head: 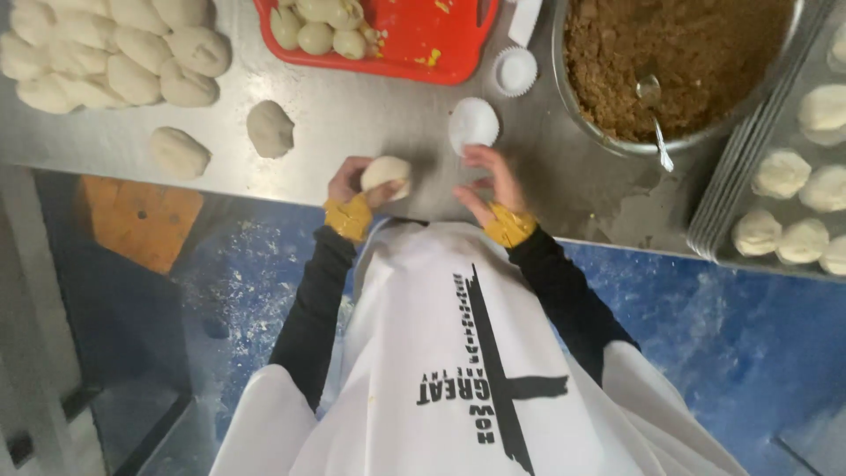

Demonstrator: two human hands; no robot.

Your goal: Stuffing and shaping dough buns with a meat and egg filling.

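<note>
A stainless-steel counter [370, 123] ran across the upper part of the view, above a blue, flour-dusted floor [705, 335]. At the counter's near edge the left hand [352, 181] curled around a round ball of dough [386, 174], fingers closed on it and holding it just off the edge. The right hand [489, 181] was just beside it, fingers loosely spread and holding nothing, its fingertips near a white paper baking cup [473, 124] that lay on the counter behind. Both wrists bore yellow cuffs over black sleeves; a white apron [458, 370] filled the foreground.

Toward the far left corner lay a heap of dough portions [115, 53], with two loose lumps [269, 129] nearer the edge. A red tray [423, 40] at the far edge held smaller balls; a second paper cup [515, 70] lay beside it. A metal bowl of brown filling [679, 62] with a spoon [656, 115] stood to the right, perhaps touching the stacked metal trays [749, 176] of filled pieces at the right end.
</note>
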